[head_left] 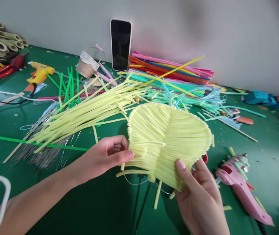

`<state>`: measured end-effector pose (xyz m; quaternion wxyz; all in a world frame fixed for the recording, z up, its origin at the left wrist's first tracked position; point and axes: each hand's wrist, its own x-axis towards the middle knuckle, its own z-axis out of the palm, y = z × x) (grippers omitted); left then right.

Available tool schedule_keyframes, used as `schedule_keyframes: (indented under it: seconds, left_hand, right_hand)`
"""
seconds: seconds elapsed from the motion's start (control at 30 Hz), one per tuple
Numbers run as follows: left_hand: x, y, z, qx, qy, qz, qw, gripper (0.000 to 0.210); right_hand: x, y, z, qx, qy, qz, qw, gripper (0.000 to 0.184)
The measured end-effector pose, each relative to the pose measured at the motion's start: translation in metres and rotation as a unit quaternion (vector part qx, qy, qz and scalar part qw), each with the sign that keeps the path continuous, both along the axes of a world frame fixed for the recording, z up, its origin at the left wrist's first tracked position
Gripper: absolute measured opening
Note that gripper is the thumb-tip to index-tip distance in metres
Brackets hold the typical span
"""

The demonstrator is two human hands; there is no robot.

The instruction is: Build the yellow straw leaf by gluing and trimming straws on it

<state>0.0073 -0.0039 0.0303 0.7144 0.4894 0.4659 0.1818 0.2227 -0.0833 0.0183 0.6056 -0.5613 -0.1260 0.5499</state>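
A leaf-shaped piece made of pale yellow-green pipe cleaners [186, 133] is held up in front of me, with side rows meeting at a central line and a thin wire loop at its bottom. My right hand [200, 192] grips its lower right edge, thumb in front and fingers behind. At the left edge, my left hand [105, 158] pinches a short pale yellow pipe cleaner [139, 151] between thumb and forefinger, against the leaf's face. The tips of the left fingers are partly hidden. Loose strips stick out below the leaf.
Behind lie a pile of pale yellow pipe cleaners [88, 111], thin metal wires [43, 153] and colourful pipe-cleaner bundles [171, 68]. A pink glue gun [244, 192] rests at right, a yellow glue gun [40, 72] at left. A phone [121, 44] leans against the wall beside a small basket [88, 64].
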Motion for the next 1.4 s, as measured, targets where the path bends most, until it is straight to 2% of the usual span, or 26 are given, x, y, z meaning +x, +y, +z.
schedule_keyframes:
  seconds: [0.13, 0.47, 0.6, 0.87, 1.07, 1.17, 1.27, 1.33, 1.4]
  left_hand:
    - [0.003, 0.000, -0.001, 0.002, 0.017, 0.012, 1.000, 0.033]
    - [-0.001, 0.000, -0.004, -0.040, -0.059, -0.020, 0.997, 0.015]
    - [0.001, 0.000, -0.007, -0.048, -0.069, 0.003, 0.996, 0.007]
    - [0.005, -0.006, -0.010, -0.124, -0.082, 0.068, 0.987, 0.010]
    - [0.010, -0.008, -0.012, -0.136, -0.087, 0.084, 0.983, 0.021]
    - [0.009, -0.008, -0.012, -0.152, -0.107, 0.072, 0.980, 0.026]
    - [0.007, -0.006, -0.010, -0.146, -0.115, 0.053, 0.981, 0.025]
    - [0.007, -0.005, -0.011, -0.137, -0.121, 0.044, 0.982, 0.030]
    - [0.008, -0.006, -0.013, -0.127, -0.137, 0.040, 0.982, 0.033]
  right_hand:
    - [-0.002, 0.001, 0.001, 0.000, -0.004, -0.001, 1.000, 0.060]
    - [0.000, 0.001, -0.003, -0.023, 0.008, 0.002, 1.000, 0.058]
    - [0.000, 0.002, -0.003, -0.028, 0.011, -0.002, 1.000, 0.057]
    - [-0.001, 0.004, -0.004, -0.008, -0.006, -0.008, 1.000, 0.054]
    - [-0.001, 0.003, -0.006, -0.027, -0.017, -0.005, 0.999, 0.059]
    - [0.001, 0.004, -0.005, -0.034, -0.024, 0.000, 0.999, 0.056]
    - [0.008, 0.011, -0.005, -0.034, -0.026, 0.035, 0.998, 0.052]
    - [0.014, 0.017, -0.007, -0.032, -0.036, 0.088, 0.995, 0.050]
    - [0.020, 0.021, -0.008, -0.020, -0.095, 0.136, 0.986, 0.050]
